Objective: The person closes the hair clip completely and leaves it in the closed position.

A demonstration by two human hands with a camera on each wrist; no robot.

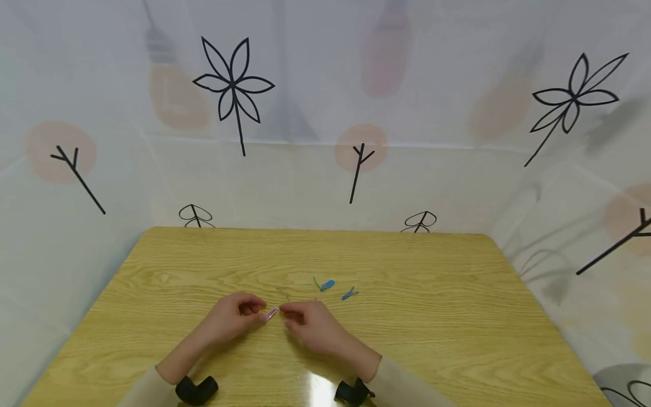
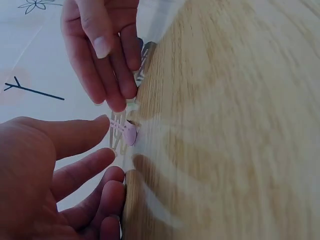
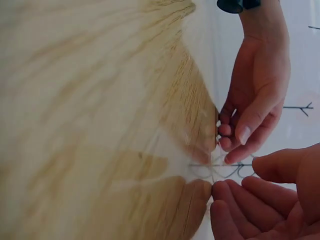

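Note:
A pink snap hair clip (image 1: 272,314) is at the front middle of the wooden table, between my two hands. My left hand (image 1: 235,317) is beside its near end, the thumb tip overlapping it from above. In the left wrist view a gap shows between thumb and index finger, with the pink clip (image 2: 130,134) just past their tips. My right hand (image 1: 316,327) is at the clip's other end, its loosely bent fingers close to the tip and holding nothing visible. Seen from the right wrist, both hands' fingertips are low over the tabletop.
Beyond my right hand lie a blue clip (image 1: 328,285), another blue clip (image 1: 350,294) and a thin green clip (image 1: 316,282). A tan clip (image 1: 283,293) lies just past the fingertips. Patterned white cloth (image 1: 305,186) surrounds the wooden table (image 1: 432,316) at back and sides.

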